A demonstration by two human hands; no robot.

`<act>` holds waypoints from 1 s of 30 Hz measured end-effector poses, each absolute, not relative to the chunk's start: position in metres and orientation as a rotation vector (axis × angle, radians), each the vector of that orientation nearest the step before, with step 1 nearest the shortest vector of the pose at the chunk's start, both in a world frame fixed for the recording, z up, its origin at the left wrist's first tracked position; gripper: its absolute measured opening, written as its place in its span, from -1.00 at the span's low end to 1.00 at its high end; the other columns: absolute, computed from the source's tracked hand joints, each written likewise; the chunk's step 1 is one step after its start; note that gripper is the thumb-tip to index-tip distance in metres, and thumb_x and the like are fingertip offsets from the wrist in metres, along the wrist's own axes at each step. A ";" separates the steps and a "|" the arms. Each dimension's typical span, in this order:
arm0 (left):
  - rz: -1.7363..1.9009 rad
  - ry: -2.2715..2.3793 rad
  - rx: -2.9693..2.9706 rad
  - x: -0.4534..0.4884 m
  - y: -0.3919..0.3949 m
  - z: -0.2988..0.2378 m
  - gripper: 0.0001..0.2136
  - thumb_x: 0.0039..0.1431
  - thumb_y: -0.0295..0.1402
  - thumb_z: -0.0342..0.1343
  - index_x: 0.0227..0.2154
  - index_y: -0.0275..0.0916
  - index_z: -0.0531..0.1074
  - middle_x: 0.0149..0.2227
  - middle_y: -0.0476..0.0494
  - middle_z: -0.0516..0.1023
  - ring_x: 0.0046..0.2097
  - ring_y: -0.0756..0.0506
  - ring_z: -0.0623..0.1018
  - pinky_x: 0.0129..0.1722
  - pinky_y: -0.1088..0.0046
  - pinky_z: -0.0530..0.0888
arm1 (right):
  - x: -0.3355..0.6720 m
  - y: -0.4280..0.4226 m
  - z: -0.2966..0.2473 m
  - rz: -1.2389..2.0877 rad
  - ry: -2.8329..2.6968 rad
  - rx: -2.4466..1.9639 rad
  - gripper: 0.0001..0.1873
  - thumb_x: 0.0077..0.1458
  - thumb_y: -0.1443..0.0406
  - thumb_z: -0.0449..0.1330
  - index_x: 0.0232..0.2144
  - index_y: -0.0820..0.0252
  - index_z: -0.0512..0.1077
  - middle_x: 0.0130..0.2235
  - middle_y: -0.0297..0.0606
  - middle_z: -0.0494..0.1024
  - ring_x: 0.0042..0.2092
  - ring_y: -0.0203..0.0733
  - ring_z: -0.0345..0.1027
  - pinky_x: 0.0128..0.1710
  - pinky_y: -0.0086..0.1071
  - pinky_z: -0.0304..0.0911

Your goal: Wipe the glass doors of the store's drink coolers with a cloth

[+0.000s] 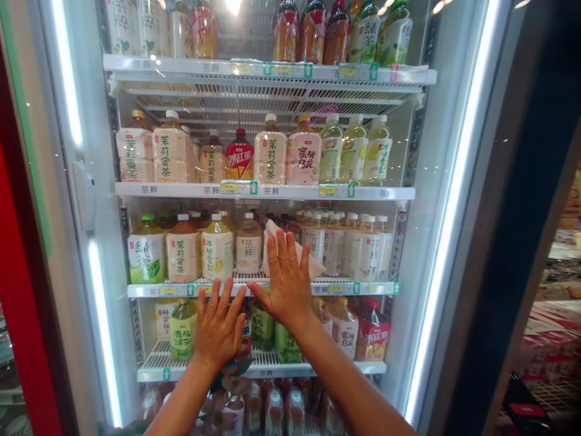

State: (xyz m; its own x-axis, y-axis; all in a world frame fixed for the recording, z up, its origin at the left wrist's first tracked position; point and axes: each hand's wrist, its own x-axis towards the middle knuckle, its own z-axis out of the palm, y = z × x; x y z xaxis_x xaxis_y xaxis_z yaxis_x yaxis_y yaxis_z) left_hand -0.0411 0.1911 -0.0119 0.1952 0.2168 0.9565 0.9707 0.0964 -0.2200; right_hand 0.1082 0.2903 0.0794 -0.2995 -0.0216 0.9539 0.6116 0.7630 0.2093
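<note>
My right hand (289,284) lies flat with its fingers stretched over a pale tissue or wiping cloth (316,266), pressing it against the glass door (254,91) of a drinks fridge. The cloth's upper corner and right edge stick out past the fingers; the rest is hidden under the palm. To the left and a little lower, my left hand (218,330) is spread with its palm toward the glass and nothing visible in it. Thin pink marks (324,113) show at the upper middle, in front of the second shelf's bottles.
Behind the glass, white wire shelves (265,191) carry rows of bottled tea (271,149) with price tags along their fronts. Bright light strips (447,218) run down both sides. A dark door frame (503,212) stands at the right, a red edge (22,272) at the left.
</note>
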 end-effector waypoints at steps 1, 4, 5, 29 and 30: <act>-0.862 -1.252 -1.359 -0.041 0.191 -0.012 -0.37 0.35 -0.31 0.02 0.43 -0.10 0.02 0.50 -0.09 -0.07 0.52 -0.23 -0.09 0.49 -0.01 -0.19 | 0.107 0.289 0.066 -0.669 -1.794 -0.459 0.04 0.33 -0.21 -0.12 0.48 0.33 -0.44 0.50 0.03 -0.15 0.52 0.11 -0.44 0.46 0.22 -0.43; -0.865 -1.258 -1.363 -0.042 0.191 -0.013 -0.38 0.35 -0.31 0.03 0.43 -0.11 0.03 0.49 -0.09 -0.06 0.52 -0.24 -0.08 0.49 -0.01 -0.19 | 0.109 0.286 -0.003 -0.689 -1.861 -0.423 0.04 0.31 -0.19 -0.03 0.48 0.37 -0.29 0.48 0.04 -0.02 0.53 0.08 -0.44 0.47 0.15 -0.49; -0.865 -1.260 -1.364 -0.042 0.191 -0.013 -0.37 0.35 -0.31 0.03 0.43 -0.11 0.03 0.49 -0.10 -0.06 0.52 -0.23 -0.08 0.49 -0.01 -0.19 | 0.112 0.284 -0.030 -0.698 -1.890 -0.399 0.03 0.30 -0.17 0.01 0.48 0.38 -0.22 0.46 0.04 0.04 0.53 0.07 -0.43 0.48 0.12 -0.51; -0.878 -1.238 -1.358 -0.042 0.192 -0.013 -0.40 0.37 -0.31 0.00 0.43 -0.11 0.04 0.49 -0.10 -0.04 0.51 -0.24 -0.07 0.49 -0.02 -0.18 | 0.110 0.285 0.001 -0.731 -1.834 -0.424 -0.01 0.35 -0.16 -0.07 0.48 0.42 -0.26 0.50 0.01 -0.11 0.53 0.09 -0.46 0.48 0.12 -0.45; -0.876 -1.241 -1.360 -0.042 0.192 -0.013 -0.39 0.37 -0.31 0.00 0.43 -0.11 0.04 0.49 -0.10 -0.04 0.51 -0.23 -0.07 0.49 -0.02 -0.18 | 0.112 0.283 -0.026 -0.725 -1.864 -0.396 -0.02 0.34 -0.15 -0.04 0.47 0.42 -0.21 0.48 0.01 -0.04 0.53 0.09 -0.43 0.48 0.10 -0.46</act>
State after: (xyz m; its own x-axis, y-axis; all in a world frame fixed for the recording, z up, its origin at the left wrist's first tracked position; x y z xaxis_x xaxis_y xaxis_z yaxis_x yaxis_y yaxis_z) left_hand -0.0424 0.1915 -0.0127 0.1947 0.2057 0.9591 0.9726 0.0860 -0.2159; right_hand 0.1124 0.2830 -0.0255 -0.3965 -0.0594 0.9161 0.5754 0.7615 0.2984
